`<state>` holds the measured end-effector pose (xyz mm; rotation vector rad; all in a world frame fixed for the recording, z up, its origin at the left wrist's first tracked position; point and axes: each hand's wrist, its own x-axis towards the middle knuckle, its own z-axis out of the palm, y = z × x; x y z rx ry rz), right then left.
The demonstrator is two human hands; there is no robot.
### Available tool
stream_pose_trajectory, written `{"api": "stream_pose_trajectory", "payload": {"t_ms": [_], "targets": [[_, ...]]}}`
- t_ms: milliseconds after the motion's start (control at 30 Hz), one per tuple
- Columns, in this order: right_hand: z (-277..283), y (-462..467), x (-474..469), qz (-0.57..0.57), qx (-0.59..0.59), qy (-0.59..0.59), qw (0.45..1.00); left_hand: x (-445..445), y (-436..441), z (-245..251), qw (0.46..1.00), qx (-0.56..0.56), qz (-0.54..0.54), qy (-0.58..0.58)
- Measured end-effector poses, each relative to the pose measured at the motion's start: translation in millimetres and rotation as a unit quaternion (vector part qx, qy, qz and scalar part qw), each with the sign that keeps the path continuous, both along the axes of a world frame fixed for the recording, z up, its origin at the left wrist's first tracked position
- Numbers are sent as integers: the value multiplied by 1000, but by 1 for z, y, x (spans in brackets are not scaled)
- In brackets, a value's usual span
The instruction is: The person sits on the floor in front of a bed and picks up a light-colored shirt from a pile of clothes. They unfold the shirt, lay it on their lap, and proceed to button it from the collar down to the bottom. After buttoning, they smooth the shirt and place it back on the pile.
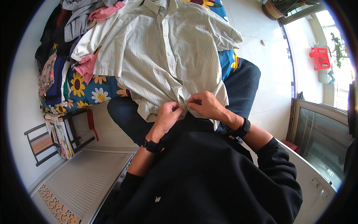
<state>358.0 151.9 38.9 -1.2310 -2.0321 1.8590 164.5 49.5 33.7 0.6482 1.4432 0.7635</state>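
A short-sleeved, light patterned button-up shirt [145, 47] lies front side up over a sunflower-print cloth, its collar away from me and its lower hem over my lap. The upper placket looks buttoned. My left hand [169, 116] pinches the bottom of the placket between thumb and forefinger. Close beside it on the right, my right hand [204, 105] pinches the other side of the placket near the hem. The fabric bunches around the fingertips; any button between them is hidden. A black band circles each wrist.
Piled clothes [81, 30] in grey, white, pink and black lie at the left on the sunflower-print cloth [84, 89]. A dark metal rack [42, 142] stands lower left, beside a louvered panel [84, 173]. A red stool [320, 58] and a potted plant [272, 9] are at the right.
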Motion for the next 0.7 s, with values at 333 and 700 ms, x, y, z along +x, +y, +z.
{"api": "stream_pose_trajectory", "payload": {"t_ms": [333, 700], "targets": [[-9, -3, 0, -23, -14, 20, 999, -2, 1, -12, 998, -36, 13, -43], [-5, -4, -3, -36, 12, 1, 999, -1, 4, -3, 995, -51, 27, -77]]}}
